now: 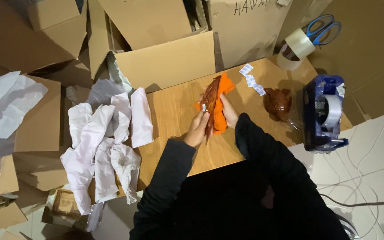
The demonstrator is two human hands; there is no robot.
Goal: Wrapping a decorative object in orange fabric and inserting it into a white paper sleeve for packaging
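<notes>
1. Head view, centre: the left hand [197, 128] closes around the lower end of a long reddish-brown carved wooden figure [210, 100], holding it just above the wooden surface [174, 111].
2. Head view, centre: the right hand [228, 111] presses an orange cloth [222, 106] against the far side of the figure, fingers curled on the cloth. The cloth covers only part of the figure; most of the near face is bare, so the wiping or wrapping appears to be partway at most.
3. Head view, right: a second brown carved piece [277, 103] sits on the surface in clear film, apart from both hands and seemingly finished or waiting.
4. Head view, right edge: a blue tape dispenser [324, 113] stands near it; a roll of clear tape [295, 49] and blue-handled scissors [321, 27] lie farther back, all untouched.
5. Head view, back of surface: small white sachets [252, 80] lie loose.
6. Head view, left: crumpled white wrapping paper [105, 146] lies heaped beside open cardboard boxes [165, 62]; no paper is around the held figure yet.
</notes>
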